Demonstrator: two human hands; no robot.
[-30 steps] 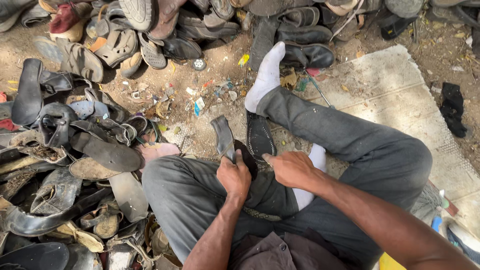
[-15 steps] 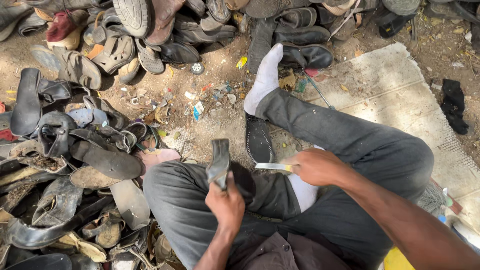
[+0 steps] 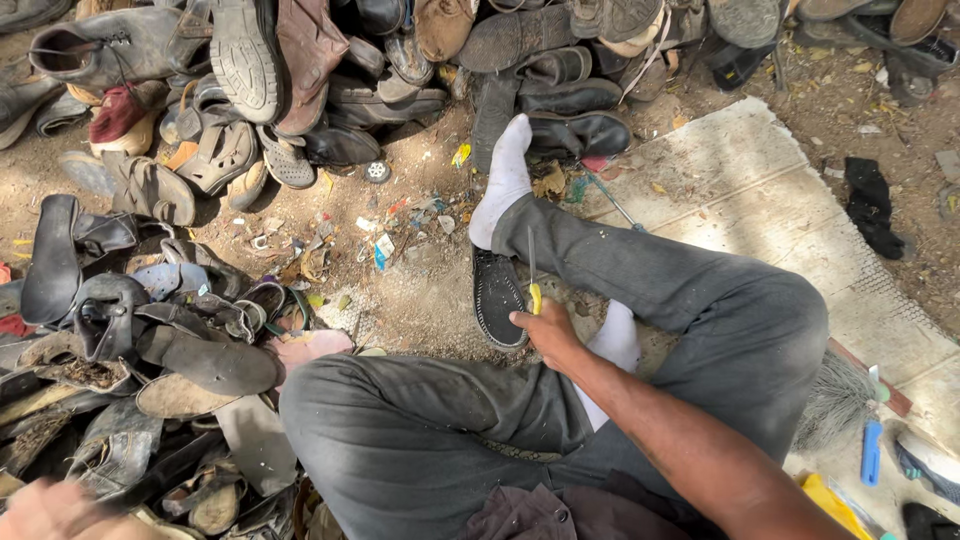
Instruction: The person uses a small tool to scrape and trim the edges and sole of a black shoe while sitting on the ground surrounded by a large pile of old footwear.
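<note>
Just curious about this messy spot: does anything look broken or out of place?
Yes. A loose black sole lies alone on the dirt by the right hand, detached from any shoe. Small scraps litter the ground before the heaped worn shoes.

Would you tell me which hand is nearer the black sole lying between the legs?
Right. The right hand touches the black sole; the left hand is far off, bottom left.

hands (image 3: 548, 330): 2 | socked feet (image 3: 505, 180): 2 | yellow-handled tool (image 3: 534, 290): 1 | black sole (image 3: 497, 298): 1
</note>
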